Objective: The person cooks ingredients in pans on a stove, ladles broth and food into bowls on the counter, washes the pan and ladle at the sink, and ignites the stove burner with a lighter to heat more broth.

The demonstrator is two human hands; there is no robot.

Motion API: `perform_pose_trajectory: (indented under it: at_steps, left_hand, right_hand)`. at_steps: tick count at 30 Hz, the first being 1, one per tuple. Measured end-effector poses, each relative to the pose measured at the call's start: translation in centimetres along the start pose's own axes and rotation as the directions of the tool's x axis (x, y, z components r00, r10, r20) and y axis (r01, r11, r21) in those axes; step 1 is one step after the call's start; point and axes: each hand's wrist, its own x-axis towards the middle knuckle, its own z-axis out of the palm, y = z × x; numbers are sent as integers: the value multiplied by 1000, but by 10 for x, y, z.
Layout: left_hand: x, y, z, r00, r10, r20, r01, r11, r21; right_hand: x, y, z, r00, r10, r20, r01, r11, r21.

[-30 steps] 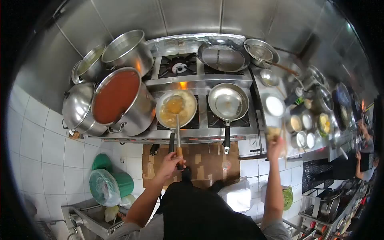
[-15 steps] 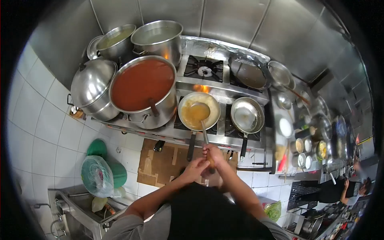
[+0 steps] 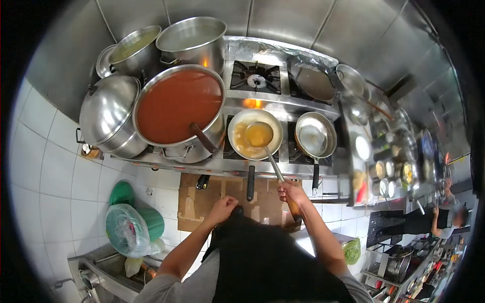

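My right hand (image 3: pixel 292 192) is wrapped round the wooden handle of a long metal ladle (image 3: pixel 274 165). The ladle's bowl, full of yellow-brown liquid, is over a light-coloured frying pan (image 3: pixel 276 122) on the front burner. More of this liquid covers part of the pan's bottom. The pan's black handle (image 3: pixel 250 186) points toward me, between my hands. My left hand (image 3: pixel 223 208) is apart from the ladle, left of that handle and touching neither, its fingers curled closed with nothing showing in them. A second frying pan (image 3: pixel 327 130) stands to the right, shiny inside.
A large pot of red sauce (image 3: pixel 176 106), with a wooden handle sticking out, stands left of the pan. Behind it are more pots (image 3: pixel 191 38) and a domed lid (image 3: pixel 110 108). Bowls and containers (image 3: pixel 389 182) line the right counter. A person (image 3: pixel 439 224) stands far right.
My left hand has let go of the ladle's handle area and moved left. My right hand has shifted right with the ladle, and its bowl is now fuller with liquid.
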Motion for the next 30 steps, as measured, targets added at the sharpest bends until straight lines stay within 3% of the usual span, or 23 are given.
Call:
perform_pose_trajectory:
  at_steps: [1, 7, 13, 17, 19, 21, 23, 25, 29, 30]
  left_hand:
    - [3, -5, 1, 996, 76, -42, -69, 989, 134]
    - [21, -10, 9, 996, -9, 91, 10, 1000, -11]
    - [19, -18, 4, 989, -58, 137, 58, 998, 5]
    - [19, -59, -1, 1000, 20, 19, -22, 996, 89]
    - [16, -70, -9, 996, -51, 77, 44, 995, 85]
    - [7, -77, -13, 995, -82, 57, 76, 991, 109]
    - [0, -79, -18, 993, -112, 36, 106, 985, 133]
    - [-5, -85, -25, 889, -456, 52, 430, 867, 254]
    - [-18, -159, -30, 928, -361, 92, 293, 859, 419]
    - [-28, -159, -30, 979, -184, 90, 130, 897, 423]
  right_hand:
    - [-3, 1, -2, 1000, 5, 31, -6, 1000, 16]
    - [-24, 1, -10, 996, 43, 74, -39, 998, -58]
    - [-34, 5, -6, 999, 49, 18, -45, 985, -167]
    - [-41, 4, 7, 999, 25, -46, -38, 945, -324]
    - [-40, 9, 2, 998, 19, -62, -40, 933, -357]
    - [-33, 20, -4, 997, -71, -18, 57, 905, -421]
    - [-34, 25, -6, 994, -95, -52, 56, 863, -502]
    - [-36, 29, -6, 989, -122, -82, 52, 812, -581]
    - [-41, 30, -9, 987, -152, -49, 88, 775, -626]
    - [-42, 29, -8, 986, -155, -63, 75, 747, -661]
